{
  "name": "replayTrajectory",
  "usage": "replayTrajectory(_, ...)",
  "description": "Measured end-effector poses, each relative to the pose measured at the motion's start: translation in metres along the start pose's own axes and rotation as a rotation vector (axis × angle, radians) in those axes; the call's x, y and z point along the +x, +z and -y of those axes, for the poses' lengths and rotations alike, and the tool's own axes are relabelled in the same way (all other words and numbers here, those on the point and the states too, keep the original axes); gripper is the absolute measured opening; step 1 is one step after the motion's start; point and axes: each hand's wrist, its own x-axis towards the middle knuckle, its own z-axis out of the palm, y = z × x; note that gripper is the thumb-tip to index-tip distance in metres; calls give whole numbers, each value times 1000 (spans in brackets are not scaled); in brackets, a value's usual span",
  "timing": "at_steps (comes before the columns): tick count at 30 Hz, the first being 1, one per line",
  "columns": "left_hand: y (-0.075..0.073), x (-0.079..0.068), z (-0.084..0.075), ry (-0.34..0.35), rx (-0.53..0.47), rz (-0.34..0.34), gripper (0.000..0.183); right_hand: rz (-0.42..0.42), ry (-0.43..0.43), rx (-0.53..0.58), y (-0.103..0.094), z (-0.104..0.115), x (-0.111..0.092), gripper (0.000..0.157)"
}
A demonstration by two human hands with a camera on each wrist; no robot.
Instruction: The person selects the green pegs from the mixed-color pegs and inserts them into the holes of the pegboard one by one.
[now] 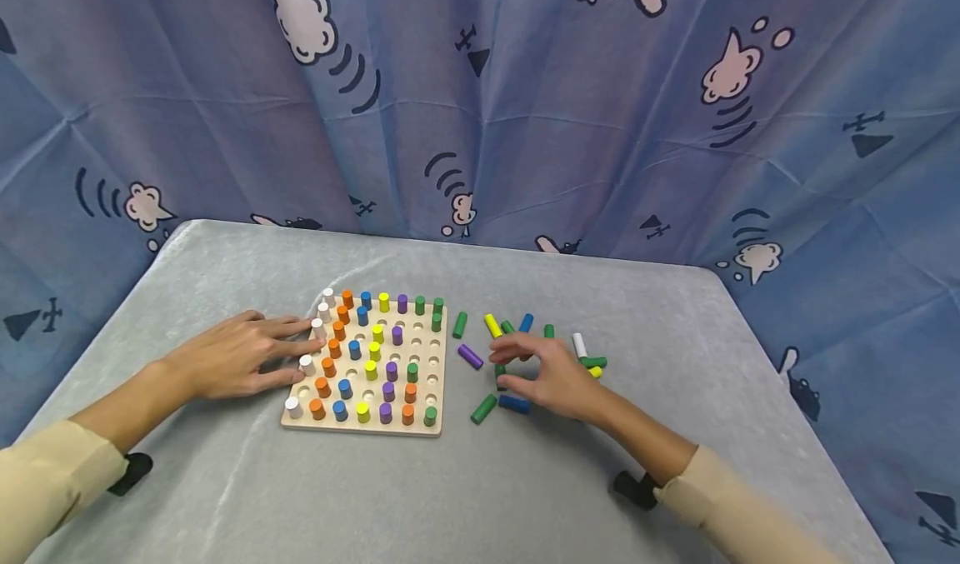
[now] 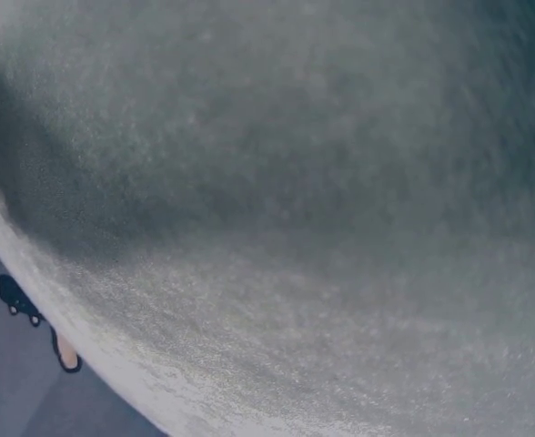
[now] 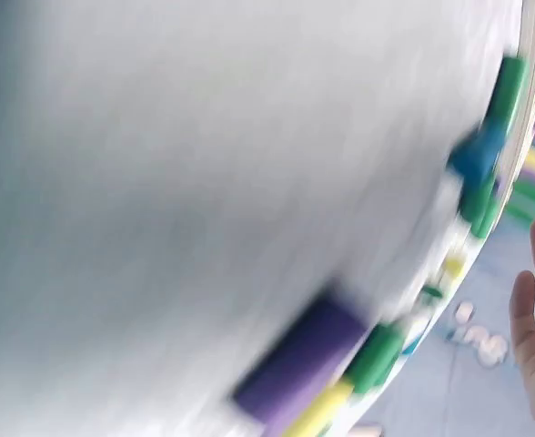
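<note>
A wooden pegboard lies on the table with rows of white, orange, blue, yellow, purple and green pegs standing in it. Several holes at its right side hold no peg. My left hand rests along the board's left edge, fingertips among the white pegs. Over the loose pegs hovers my right hand, thumb and fingers apart with nothing between them. Close by its fingertips lie a blue peg, a green peg and a purple peg. In the right wrist view its fingers show spread.
More loose pegs are scattered right of the board, among them a yellow peg and a white peg. A grey cloth covers the table. Behind it hangs a blue patterned curtain. The left wrist view shows mostly cloth.
</note>
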Motion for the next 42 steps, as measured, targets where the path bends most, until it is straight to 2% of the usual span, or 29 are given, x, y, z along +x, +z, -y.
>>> replayTrajectory(6,1,-1,0,-1,4,-2,48,-94,46,-80,-32,-27,-12,42)
replayTrajectory(9,2,-1,0,-3,2,-3,48,-110,84,-117,-45,-40,-21,42)
replayTrajectory(16,1,0,-1,-5,3,5,48,-127,231,-185,-64,-70,-44,40)
replayTrajectory(22,3,1,0,10,22,13,48,-124,261,-174,-72,-87,-59,37)
replayTrajectory(29,3,1,1,5,23,12,48,-93,273,-136,-74,-95,-70,37)
replayTrajectory(42,2,1,0,-10,9,3,48,-93,301,-138,-72,-101,-69,34)
